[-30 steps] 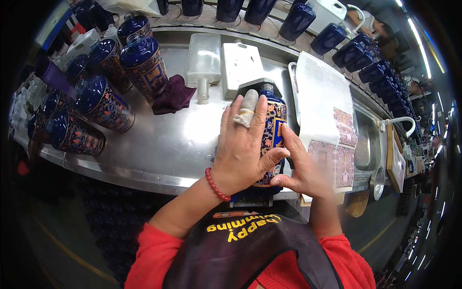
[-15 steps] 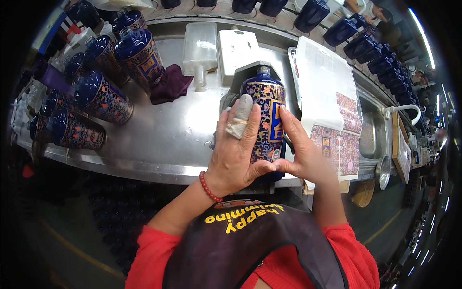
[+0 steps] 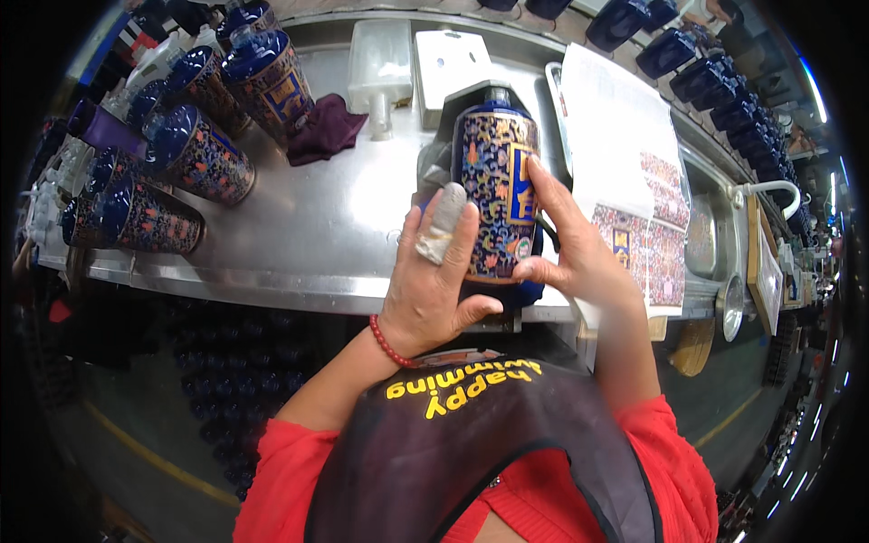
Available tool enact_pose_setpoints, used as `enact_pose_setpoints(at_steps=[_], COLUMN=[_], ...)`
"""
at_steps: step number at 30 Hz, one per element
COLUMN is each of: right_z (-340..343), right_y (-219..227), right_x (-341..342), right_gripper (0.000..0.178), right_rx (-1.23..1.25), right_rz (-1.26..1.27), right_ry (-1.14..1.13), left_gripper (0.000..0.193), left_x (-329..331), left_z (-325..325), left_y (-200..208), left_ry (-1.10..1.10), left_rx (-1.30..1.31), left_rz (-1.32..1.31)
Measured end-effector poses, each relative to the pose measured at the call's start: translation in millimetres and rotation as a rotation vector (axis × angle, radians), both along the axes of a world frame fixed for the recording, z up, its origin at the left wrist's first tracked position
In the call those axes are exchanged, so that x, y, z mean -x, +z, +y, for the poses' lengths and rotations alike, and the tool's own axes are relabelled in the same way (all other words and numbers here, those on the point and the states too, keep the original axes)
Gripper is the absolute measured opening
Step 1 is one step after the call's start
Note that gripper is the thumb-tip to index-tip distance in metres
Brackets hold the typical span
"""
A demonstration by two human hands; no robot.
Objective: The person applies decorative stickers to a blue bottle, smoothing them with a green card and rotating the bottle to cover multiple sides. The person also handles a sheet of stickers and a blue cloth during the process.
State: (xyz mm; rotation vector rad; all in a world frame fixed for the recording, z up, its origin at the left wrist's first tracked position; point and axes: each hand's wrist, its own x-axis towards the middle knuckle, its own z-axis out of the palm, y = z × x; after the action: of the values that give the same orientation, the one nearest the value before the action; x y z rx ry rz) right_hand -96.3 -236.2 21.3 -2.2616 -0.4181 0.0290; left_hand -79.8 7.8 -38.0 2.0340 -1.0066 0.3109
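Note:
A dark blue bottle (image 3: 496,195) with a colourful floral label lies in a dark cradle (image 3: 444,158), its neck pointing away from me. My right hand (image 3: 584,249) grips the bottle's right side, index finger on the label's blue and gold panel and thumb near the bottom edge. Along the left side is my left hand (image 3: 425,290), fingers stretched out and thumb apart, its fingertips against the label. One of its fingers wears a grey wrapping (image 3: 444,226). To the right, sheets of printed floral labels (image 3: 665,258) lie partly beneath white paper (image 3: 620,118).
Several labelled bottles (image 3: 204,158) stand at the left of the metal worktop (image 3: 335,235), near a dark purple cloth (image 3: 328,131). A clear empty bottle (image 3: 380,68) and a white block (image 3: 450,68) lie behind the cradle. A sink (image 3: 711,231) with a white tap (image 3: 769,190) is at right.
My left thumb has drawn back from the bottle's lower edge, so my two thumbs no longer meet. My right hand keeps its place on the bottle. The view has shifted slightly.

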Motion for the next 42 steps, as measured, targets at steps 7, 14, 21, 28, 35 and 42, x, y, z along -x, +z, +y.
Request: enact_pose_setpoints(at_steps=[7, 14, 21, 28, 35, 42], right_z=[-5.3, 4.9, 28.9, 10.0, 12.3, 0.1], right_y=[4.5, 32.5, 26.2, 3.2, -7.6, -18.5], right_x=[8.9, 12.7, 47.4, 48.6, 53.8, 68.1], right_gripper=[0.106, 0.038, 0.029, 0.032, 0.028, 0.041], right_rx=[-0.035, 0.177, 0.107, -0.034, 0.05, -0.122], right_rz=[-0.071, -0.588, -0.617, -0.618, -0.629, -0.535], right_ry=[-0.06, -0.023, 0.196, 0.181, 0.073, -0.214], left_gripper=[0.085, 0.067, 0.09, 0.1, 0.102, 0.099], left_x=[14.6, 16.4, 11.2, -7.7, -7.5, -1.9], left_z=[8.7, 12.2, 5.1, -5.1, 1.0, 3.7], left_y=[-2.9, -3.8, 10.5, 16.0, 0.1, -0.3], left_ry=[0.074, 0.043, 0.068, 0.062, 0.057, 0.01], left_rx=[-0.125, -0.047, -0.037, -0.139, -0.126, -0.087], left_rz=[-0.114, -0.123, -0.106, -0.183, -0.099, 0.055])
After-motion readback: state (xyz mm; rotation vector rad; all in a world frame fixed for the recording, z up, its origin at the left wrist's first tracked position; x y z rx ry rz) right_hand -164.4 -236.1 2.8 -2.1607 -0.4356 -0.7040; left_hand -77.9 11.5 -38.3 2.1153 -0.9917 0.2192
